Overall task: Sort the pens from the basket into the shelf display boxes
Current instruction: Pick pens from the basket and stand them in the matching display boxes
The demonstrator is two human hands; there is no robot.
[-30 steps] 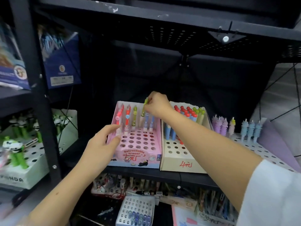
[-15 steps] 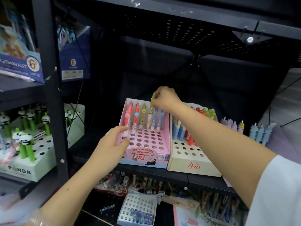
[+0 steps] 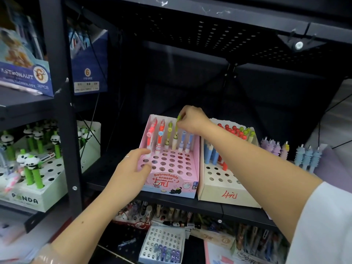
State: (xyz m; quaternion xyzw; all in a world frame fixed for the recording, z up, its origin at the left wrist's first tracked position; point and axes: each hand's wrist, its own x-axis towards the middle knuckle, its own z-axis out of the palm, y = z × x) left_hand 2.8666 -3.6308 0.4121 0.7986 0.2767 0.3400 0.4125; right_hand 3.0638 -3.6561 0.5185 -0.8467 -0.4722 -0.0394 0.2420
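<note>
A black metal shelf (image 3: 190,204) with a perforated back panel and underside above carries the display boxes. The cream box (image 3: 226,195), matte card with round punched holes and a red handwritten price, stands at the right and holds blue pens and red- and green-capped ones in its back rows. Touching its left side is the pink box (image 3: 171,185), glossy printed card, its sloped top a grid of round holes; six pens stand in its back row, two red, two green, two blue. At the far left a white box (image 3: 28,199) marked PANDA holds green pens topped with plush panda heads.

The right arm, in a white sleeve, reaches across the cream box to the pink box's back row. The right hand (image 3: 192,120) is curled, its fingertips pinching the top of the green pen (image 3: 178,124), which stands nearly upright with its lower end in a back-row hole. The left hand (image 3: 131,168) rests with relaxed fingers on the pink box's left front corner, thumb on the holed top, a thin ring on one finger.
</note>
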